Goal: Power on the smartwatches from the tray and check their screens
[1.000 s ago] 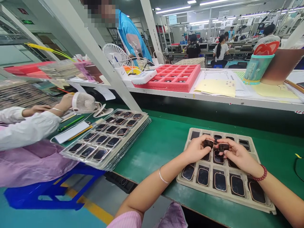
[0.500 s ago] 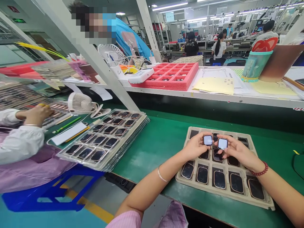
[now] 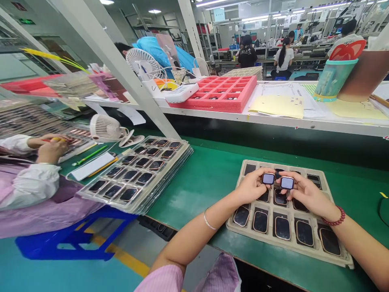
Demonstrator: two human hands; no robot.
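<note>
My left hand (image 3: 253,185) is closed on a smartwatch without a strap (image 3: 268,178), its small square screen lit white. Beside it, my right hand (image 3: 310,195) grips a second strapless smartwatch (image 3: 287,183), also with a lit screen. The two watches are held side by side, slightly apart, above a beige tray (image 3: 270,239). Dark-screened watches with gold rims, such as one watch (image 3: 282,228) in the near row, lie in the tray's compartments. My hands and forearms cover part of the tray.
A stack of clear trays with watches (image 3: 136,174) stands left on the green table (image 3: 206,170). A white fan (image 3: 106,127) and a co-worker's hands (image 3: 51,148) are farther left. On the shelf above sit a red foam tray (image 3: 212,104), papers (image 3: 276,106) and a teal cup (image 3: 334,81).
Both watches are tilted a little differently, their screens looking flatter and bluer. The view has shifted slightly. The person behind the shelf has bent lower, and the co-worker's hands at left have moved.
</note>
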